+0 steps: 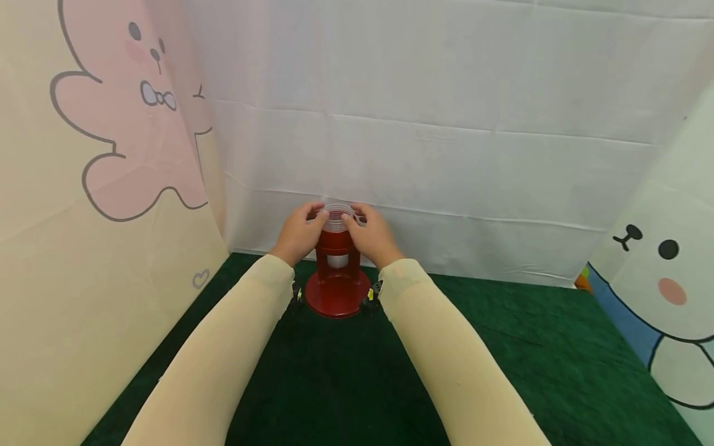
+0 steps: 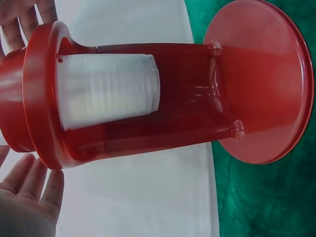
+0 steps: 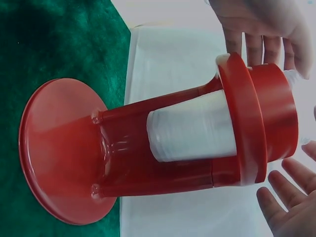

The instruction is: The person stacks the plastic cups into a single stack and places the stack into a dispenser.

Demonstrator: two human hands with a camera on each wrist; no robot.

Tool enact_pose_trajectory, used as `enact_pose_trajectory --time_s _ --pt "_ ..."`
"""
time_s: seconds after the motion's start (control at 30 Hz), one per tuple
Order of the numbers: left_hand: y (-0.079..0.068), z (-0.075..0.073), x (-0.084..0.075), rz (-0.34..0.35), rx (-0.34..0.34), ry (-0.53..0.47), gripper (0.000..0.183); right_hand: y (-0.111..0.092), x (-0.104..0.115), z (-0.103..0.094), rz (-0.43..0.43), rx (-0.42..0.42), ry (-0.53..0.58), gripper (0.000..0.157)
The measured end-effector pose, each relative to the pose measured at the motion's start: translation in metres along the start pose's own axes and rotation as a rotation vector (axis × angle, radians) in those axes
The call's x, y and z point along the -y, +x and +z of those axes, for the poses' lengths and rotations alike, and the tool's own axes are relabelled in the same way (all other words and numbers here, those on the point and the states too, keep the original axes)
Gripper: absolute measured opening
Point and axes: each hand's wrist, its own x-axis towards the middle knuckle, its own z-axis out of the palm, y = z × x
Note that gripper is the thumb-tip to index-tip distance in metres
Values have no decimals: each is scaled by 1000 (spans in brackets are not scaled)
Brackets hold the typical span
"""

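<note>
A red cup dispenser (image 1: 337, 288) stands upright on its round base, holding a stack of clear plastic cups (image 1: 337, 218). The top cups rise above the red collar, and the stack's lower end (image 2: 108, 91) shows between the uprights. My left hand (image 1: 299, 232) holds the upper cups from the left, its thumb at the near side. From the right, my right hand (image 1: 375, 232) holds the same cups with thumb and forefinger. In the wrist views the other fingers (image 3: 280, 190) spread beside the collar (image 3: 242, 118). The forefingers' exact contact is partly hidden.
Dark green cloth (image 1: 502, 359) covers the tabletop. A white cloth wall (image 1: 446, 155) rises close behind the dispenser. Printed side curtains stand left (image 1: 56, 279) and right (image 1: 691, 272), and an orange patch (image 1: 583, 283) shows at the back right corner.
</note>
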Motion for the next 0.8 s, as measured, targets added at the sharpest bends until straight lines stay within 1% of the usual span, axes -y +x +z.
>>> enact_pose_trajectory --time_s 0.17,0.33,0.6,0.7,0.8 --pt "-1 1 5 19 11 31 51 0 -6 0 -9 2 -11 50" --pt "-2 3 12 22 34 68 49 -3 -14 3 8 15 -21 49" --pt "-4 6 9 38 45 95 51 -7 -20 -2 -20 11 -52 52" --pt "-4 8 8 45 60 99 53 -10 -23 -6 -39 16 -56 51" --pt "-6 8 8 48 77 89 57 -15 -28 -11 -33 30 -70 54"
